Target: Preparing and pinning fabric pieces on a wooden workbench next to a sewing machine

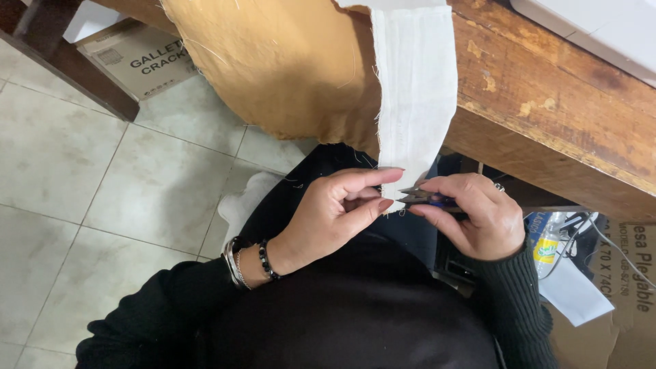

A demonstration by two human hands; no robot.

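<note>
A white fabric strip (415,89) hangs down over the edge of a worn wooden table (547,102), beside a tan cloth (287,61). My left hand (335,212) pinches the strip's lower end between thumb and fingers. My right hand (471,212) holds small thread snips (418,198), their blades pointing left at the strip's bottom edge, close to my left fingertips. Bracelets sit on my left wrist, and both arms wear black sleeves.
A pale tiled floor (102,205) lies to the left with a cardboard box (137,58) under the table leg. A white machine corner (601,27) sits on the table at top right. A plastic bottle (547,242), cables and cardboard lie at the right.
</note>
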